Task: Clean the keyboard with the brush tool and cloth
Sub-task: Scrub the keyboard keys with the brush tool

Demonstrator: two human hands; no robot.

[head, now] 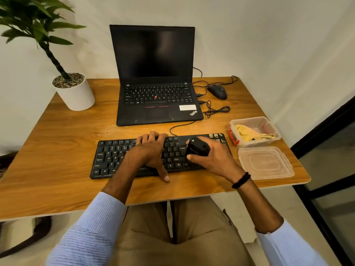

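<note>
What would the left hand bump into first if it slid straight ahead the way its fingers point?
Likely the front edge of the ThinkPad laptop, just beyond the keyboard that the left hand rests on. The keyboard's cable lies slightly to the right, probably off that line.

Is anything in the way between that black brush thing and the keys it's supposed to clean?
Nothing visible lies between the brush tool, gripped in the right hand, and the right-side keys of the keyboard below it. The left hand rests over the middle keys, so it covers those.
</note>
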